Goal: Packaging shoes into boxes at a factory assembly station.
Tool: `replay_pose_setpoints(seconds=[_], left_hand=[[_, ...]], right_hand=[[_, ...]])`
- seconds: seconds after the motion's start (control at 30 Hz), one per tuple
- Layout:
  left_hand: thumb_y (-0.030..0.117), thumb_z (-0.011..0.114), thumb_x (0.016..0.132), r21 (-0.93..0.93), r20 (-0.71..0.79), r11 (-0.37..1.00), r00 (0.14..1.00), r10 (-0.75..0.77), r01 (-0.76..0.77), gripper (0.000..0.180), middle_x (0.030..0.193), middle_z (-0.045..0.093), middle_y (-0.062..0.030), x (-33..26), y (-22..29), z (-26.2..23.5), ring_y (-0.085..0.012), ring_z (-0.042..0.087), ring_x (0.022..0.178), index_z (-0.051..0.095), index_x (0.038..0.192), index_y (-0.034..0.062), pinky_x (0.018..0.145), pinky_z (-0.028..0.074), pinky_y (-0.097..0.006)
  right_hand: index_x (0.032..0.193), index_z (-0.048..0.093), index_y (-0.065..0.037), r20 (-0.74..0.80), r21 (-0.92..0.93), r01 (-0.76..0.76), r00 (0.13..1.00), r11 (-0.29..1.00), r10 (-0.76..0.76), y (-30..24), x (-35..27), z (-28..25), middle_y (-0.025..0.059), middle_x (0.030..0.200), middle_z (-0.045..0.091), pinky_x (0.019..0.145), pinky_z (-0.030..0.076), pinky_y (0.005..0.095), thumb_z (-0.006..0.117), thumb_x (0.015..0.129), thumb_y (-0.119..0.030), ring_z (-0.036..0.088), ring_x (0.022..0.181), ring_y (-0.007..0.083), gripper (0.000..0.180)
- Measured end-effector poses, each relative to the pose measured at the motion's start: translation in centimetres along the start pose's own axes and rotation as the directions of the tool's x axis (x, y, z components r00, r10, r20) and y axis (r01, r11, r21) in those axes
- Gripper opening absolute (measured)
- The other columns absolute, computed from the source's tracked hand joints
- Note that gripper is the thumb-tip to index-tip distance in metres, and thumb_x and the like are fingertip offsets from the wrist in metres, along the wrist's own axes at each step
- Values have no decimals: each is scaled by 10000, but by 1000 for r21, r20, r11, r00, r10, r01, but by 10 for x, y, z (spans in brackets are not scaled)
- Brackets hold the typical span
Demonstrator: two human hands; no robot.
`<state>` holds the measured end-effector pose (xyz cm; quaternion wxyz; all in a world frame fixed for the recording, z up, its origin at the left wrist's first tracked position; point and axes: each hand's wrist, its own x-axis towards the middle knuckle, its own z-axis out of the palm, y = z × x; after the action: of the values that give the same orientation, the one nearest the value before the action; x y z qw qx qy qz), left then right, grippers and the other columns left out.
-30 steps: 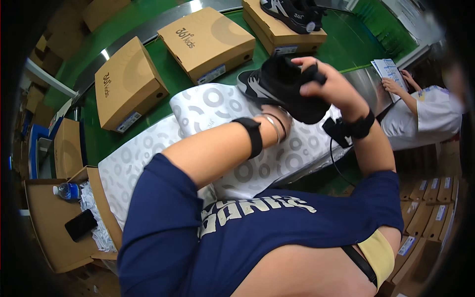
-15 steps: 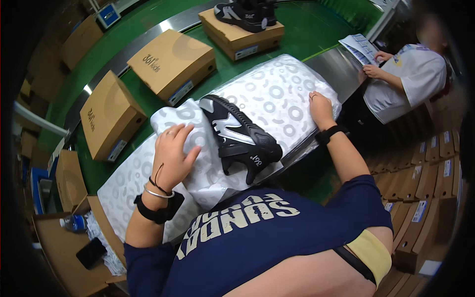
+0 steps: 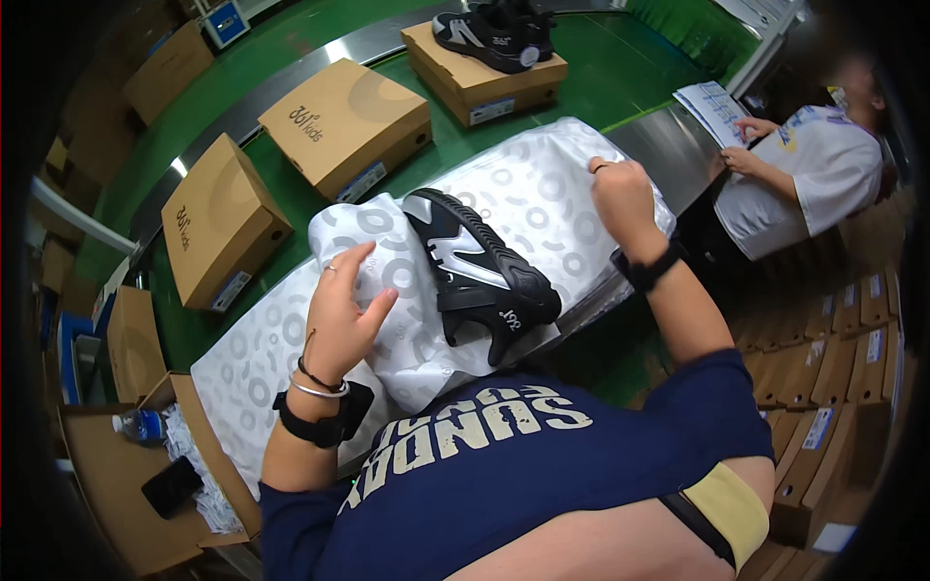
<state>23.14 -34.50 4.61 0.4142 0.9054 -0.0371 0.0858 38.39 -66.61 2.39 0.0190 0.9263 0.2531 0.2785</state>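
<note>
A black sports shoe (image 3: 484, 276) with silver-white side stripes lies on its side on patterned white wrapping paper (image 3: 247, 373), its sole facing away from me. Left of the shoe, the paper is bunched up in a raised fold (image 3: 358, 230). Against that fold is my left hand (image 3: 341, 318), thumb and fingers spread, holding nothing. My right hand (image 3: 625, 201) is over the right part of the paper stack, its fingers curled in a pinch at the top sheet; the fingertips are partly hidden.
Beyond the paper, two closed brown shoeboxes (image 3: 344, 126) (image 3: 223, 223) and a third box (image 3: 484, 92) bearing black shoes (image 3: 494, 37) stand on a green surface. An open carton (image 3: 107, 474) holds a bottle and phone. A person (image 3: 804, 174) holds papers; boxes (image 3: 823, 436) fill the right.
My right hand has moved a little left and away from me over the paper. My left hand and the shoe hold their places; the whole view has shifted slightly.
</note>
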Motion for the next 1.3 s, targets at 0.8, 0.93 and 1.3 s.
replay_pose_setpoints(seconds=[0.8, 0.93, 1.3], left_hand=[[13, 479, 805, -631, -182, 664, 755, -630, 401, 390, 615, 495, -5, 23, -61, 8, -90, 470, 497, 380, 1183, 17, 459, 396, -226], [30, 451, 831, -220, -365, 911, 837, -408, 348, 428, 679, 512, -28, 11, -61, 15, -103, 503, 585, 353, 1247, 18, 557, 430, -234], [6, 501, 792, -638, -54, 590, 735, -676, 495, 328, 573, 515, -9, 22, -49, -12, -101, 481, 459, 432, 1112, 25, 454, 381, -217]], right_hand=[[1341, 258, -111, 68, 266, 399, 900, 877, -430, -133, 195, 172, 228, 1231, 405, 961, 312, 434, 748, 616, -284, 343, 1195, 389, 892], [1356, 201, -104, 27, 488, 251, 953, 836, -301, -159, 204, 183, 243, 1188, 445, 889, 388, 391, 700, 663, -262, 451, 1095, 353, 868], [962, 495, 108, 210, 962, -256, 467, -96, 859, -106, 218, 161, 215, 911, 586, 747, 439, 344, 437, 863, -273, 570, 830, 303, 398]])
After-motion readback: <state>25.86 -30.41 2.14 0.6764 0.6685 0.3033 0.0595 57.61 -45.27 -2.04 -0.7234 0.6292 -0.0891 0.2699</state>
